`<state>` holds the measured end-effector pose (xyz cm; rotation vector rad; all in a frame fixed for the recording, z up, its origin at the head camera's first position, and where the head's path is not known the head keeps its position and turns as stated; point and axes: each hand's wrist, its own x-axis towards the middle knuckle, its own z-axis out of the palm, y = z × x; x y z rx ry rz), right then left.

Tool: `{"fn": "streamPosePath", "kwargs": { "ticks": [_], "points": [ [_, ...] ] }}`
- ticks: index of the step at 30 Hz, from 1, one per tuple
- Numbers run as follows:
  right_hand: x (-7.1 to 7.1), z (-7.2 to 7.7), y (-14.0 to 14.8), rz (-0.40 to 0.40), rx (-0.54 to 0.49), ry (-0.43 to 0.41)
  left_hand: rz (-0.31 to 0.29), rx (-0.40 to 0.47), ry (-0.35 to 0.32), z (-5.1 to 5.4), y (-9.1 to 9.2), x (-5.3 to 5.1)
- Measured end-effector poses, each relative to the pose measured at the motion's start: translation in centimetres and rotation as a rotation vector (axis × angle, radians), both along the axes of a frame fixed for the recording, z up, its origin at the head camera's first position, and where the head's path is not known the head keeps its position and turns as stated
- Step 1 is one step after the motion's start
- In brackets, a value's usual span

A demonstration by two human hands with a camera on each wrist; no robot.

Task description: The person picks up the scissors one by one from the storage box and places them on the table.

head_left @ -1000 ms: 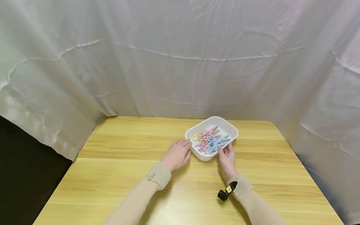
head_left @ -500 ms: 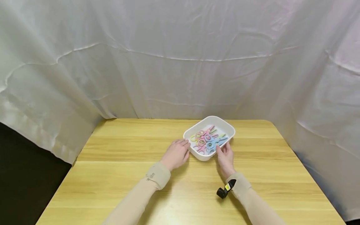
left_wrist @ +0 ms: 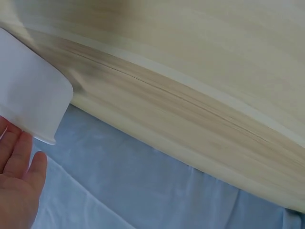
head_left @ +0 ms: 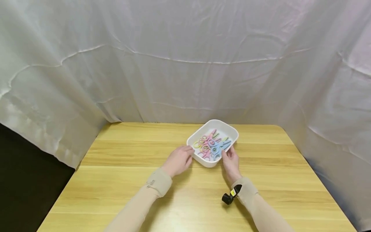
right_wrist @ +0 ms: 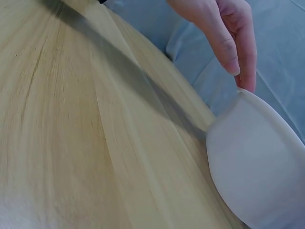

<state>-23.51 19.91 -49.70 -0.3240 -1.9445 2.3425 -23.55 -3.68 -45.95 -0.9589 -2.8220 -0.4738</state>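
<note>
Touching, without clamping, by extended left hand (head_left: 178,160) and right hand (head_left: 231,163), a white rounded-rectangular plastic tray (head_left: 207,163) holding pastel plastic-handled scissors (head_left: 218,146).

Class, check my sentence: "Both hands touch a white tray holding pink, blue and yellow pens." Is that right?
Not quite: the white tray holds scissors, not pens, as the head view shows. The rest of the sentence stands.
</note>
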Motion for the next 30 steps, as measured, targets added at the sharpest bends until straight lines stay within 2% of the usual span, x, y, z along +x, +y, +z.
{"fn": "streamPosePath", "kwargs": {
  "ticks": [3, 11, 20, 24, 30],
  "points": [
    [0.0, 0.1, -0.4, 0.022, -0.028, -0.008, 0.001, 0.044, -0.014, 0.0, -0.6, 0.1],
    [-0.1, 0.4, -1.2, 0.074, 0.009, -0.026, 0.014, 0.155, -0.079, 0.1, -2.1, 0.5],
    [0.0, 0.0, -2.3, 0.164, 0.031, -0.033, 0.018, 0.272, -0.184, 0.2, -4.7, 0.8],
    [0.2, -0.2, -2.5, 0.185, 0.088, -0.012, 0.041, 0.302, -0.235, 0.1, -5.4, 1.0],
    [0.2, -0.3, -2.9, 0.222, 0.088, 0.016, 0.08, 0.353, -0.323, 0.6, -6.0, 1.2]
  ]
}}
